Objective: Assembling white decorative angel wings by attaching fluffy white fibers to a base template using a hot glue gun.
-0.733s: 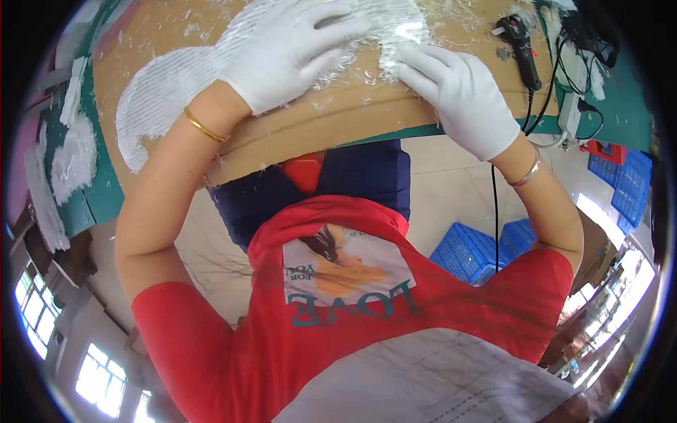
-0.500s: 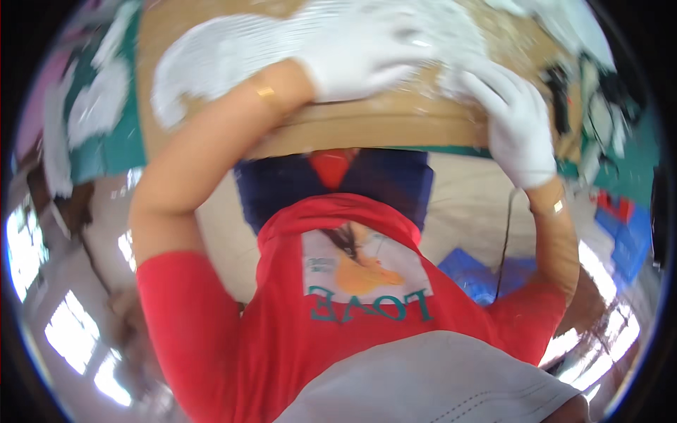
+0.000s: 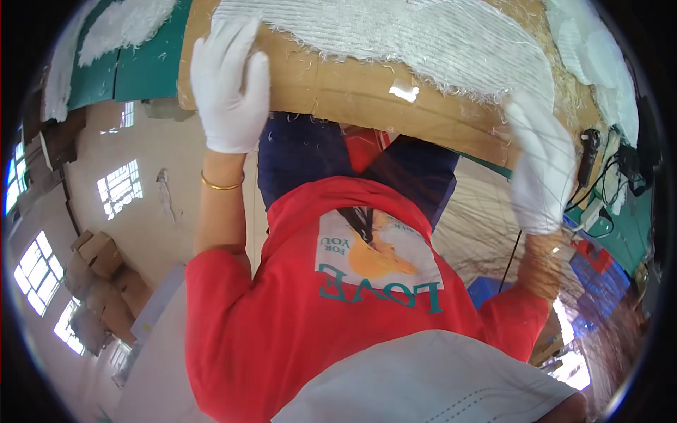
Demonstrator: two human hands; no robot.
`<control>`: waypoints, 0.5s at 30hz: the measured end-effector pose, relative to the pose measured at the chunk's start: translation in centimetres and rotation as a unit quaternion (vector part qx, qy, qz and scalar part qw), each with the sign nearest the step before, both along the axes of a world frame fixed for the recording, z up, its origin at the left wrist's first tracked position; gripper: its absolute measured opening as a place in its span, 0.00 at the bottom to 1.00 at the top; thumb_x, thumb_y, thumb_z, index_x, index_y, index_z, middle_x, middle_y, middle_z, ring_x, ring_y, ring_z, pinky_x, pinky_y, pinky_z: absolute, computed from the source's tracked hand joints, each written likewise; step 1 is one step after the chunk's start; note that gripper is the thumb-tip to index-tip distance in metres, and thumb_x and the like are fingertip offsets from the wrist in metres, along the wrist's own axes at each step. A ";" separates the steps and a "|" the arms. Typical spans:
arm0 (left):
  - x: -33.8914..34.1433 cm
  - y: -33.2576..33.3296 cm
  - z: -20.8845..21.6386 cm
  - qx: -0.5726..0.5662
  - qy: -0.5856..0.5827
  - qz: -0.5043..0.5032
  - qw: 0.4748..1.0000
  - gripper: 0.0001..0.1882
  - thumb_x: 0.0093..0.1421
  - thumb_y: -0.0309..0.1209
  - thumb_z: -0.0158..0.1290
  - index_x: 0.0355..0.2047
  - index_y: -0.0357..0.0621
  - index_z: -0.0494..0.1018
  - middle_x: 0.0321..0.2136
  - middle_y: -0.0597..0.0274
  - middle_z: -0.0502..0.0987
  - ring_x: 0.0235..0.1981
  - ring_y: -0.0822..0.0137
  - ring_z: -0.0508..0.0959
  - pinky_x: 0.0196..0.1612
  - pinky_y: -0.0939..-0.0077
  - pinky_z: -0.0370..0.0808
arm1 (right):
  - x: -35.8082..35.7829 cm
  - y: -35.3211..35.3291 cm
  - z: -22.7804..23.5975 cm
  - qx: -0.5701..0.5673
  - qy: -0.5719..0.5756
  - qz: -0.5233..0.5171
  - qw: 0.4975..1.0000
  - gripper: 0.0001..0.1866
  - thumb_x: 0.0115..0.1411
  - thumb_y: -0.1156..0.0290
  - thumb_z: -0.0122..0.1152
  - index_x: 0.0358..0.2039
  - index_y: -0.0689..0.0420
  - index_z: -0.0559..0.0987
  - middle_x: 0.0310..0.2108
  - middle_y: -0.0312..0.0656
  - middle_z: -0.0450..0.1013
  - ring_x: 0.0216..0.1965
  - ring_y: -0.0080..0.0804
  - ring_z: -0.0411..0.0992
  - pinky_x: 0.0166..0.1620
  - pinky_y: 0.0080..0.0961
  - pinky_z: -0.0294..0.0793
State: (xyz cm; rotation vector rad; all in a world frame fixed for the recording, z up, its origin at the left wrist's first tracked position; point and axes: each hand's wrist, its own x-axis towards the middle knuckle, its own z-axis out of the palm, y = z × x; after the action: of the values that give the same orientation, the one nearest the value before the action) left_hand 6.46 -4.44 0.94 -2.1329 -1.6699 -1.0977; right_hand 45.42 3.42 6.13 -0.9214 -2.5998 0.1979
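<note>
Shifted to eleven o'clock, left white-gloved hand (image 3: pixel 231 88) unclenched; right white-gloved hand (image 3: pixel 543 166) at two, grip unclear; ribbed white fibrous sheet (image 3: pixel 395 35), twelve o'clock, could fray if edge strands (image 3: pixel 451 83) snag.

green table (image 3: pixel 151 74), brown cardboard (image 3: pixel 338 81) over it, ribbed white sheet (image 3: pixel 395 32) flat on the cardboard, loose threads (image 3: pixel 451 86) along its edge, white scrap (image 3: pixel 130 28) on the green at left, white layers (image 3: pixel 599 63) at right, black cables (image 3: pixel 601 185) near the right end
</note>
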 end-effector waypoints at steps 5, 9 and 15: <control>2.8 0.3 0.3 -0.100 0.037 -0.056 0.993 0.23 0.56 0.26 0.58 0.54 0.40 0.76 0.52 0.51 0.77 0.56 0.46 0.74 0.58 0.51 0.67 | -7.1 -0.9 -1.7 0.011 0.024 -0.005 1.000 0.28 0.49 0.85 0.56 0.53 0.55 0.78 0.51 0.44 0.77 0.53 0.49 0.75 0.52 0.42 0.74; 7.9 0.6 -0.1 -0.202 0.047 -0.119 0.971 0.27 0.56 0.40 0.60 0.57 0.50 0.75 0.60 0.58 0.73 0.62 0.49 0.68 0.66 0.44 0.57 | -8.4 -0.1 -4.0 0.012 0.057 -0.082 0.995 0.29 0.50 0.83 0.56 0.55 0.54 0.77 0.53 0.45 0.75 0.53 0.50 0.73 0.53 0.42 0.73; 8.6 1.0 -0.6 -0.239 0.053 -0.092 0.965 0.30 0.55 0.46 0.61 0.57 0.49 0.76 0.61 0.59 0.72 0.62 0.50 0.68 0.65 0.41 0.59 | -9.2 -0.5 -4.4 -0.050 -0.003 -0.120 0.992 0.30 0.53 0.87 0.53 0.57 0.54 0.78 0.59 0.43 0.74 0.57 0.50 0.71 0.58 0.40 0.72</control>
State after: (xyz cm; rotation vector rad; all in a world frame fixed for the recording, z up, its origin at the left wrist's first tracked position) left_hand 15.08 -3.39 0.36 -2.6308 -1.8596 -0.6460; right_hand 36.19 2.87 1.71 -1.2599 -2.4749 0.2621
